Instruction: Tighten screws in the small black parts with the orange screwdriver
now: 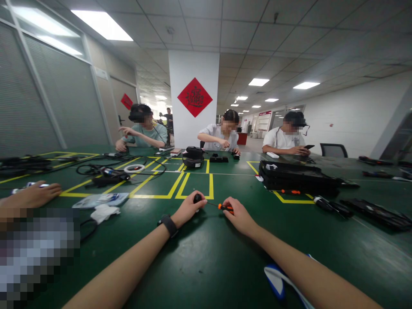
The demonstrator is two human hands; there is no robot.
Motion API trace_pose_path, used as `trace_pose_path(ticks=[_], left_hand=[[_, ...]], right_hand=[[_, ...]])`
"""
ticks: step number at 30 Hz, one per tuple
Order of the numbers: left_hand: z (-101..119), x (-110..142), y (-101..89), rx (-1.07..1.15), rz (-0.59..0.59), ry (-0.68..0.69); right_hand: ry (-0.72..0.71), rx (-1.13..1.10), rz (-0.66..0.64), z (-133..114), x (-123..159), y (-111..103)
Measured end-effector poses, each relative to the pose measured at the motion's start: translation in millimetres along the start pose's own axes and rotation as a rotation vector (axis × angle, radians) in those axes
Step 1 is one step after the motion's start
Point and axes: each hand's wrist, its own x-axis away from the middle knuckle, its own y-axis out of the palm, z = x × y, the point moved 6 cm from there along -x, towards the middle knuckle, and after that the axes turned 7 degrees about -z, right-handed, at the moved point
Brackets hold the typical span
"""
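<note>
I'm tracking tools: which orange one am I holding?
The screwdriver in your right hand; the other orange tool lies unheld beside the black trays.

Both forearms (128,262) angle forward and inward, left hand (189,208) and right hand (240,218) curled, near each other.

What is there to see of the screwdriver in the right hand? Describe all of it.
The screwdriver has an orange-and-black handle, which looks like plastic, and a thin, metal-looking shaft. The right hand grips the handle, its fingers covering part of it. The tool lies nearly level above the green table, its shaft pointing toward the small black object in the left hand. Whether the tip touches that object is too small to tell.
</note>
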Motion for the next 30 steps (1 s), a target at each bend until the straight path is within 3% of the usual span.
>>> trace_pose_path(ticks=[7,17,22,30], left_hand=[[2.2,0.9,-0.3,0.015,-0.012,0.013],[0.5,0.5,0.7,0.007,-0.014,0.003],[0.4,0.5,1.2,0.029,-0.026,-0.008],[0.4,0.5,1.3,0.027,-0.030,0.010]], right_hand=[[0.043,-0.015,-0.017,0.6,-1.3,0.7],[-0.016,-0.009,-0.010,-2.4,-0.6,0.5],[0.048,0.005,0.016,6.4,-2.5,1.3],[-0.005,0.024,-0.004,3.7,-0.5,1.0]])
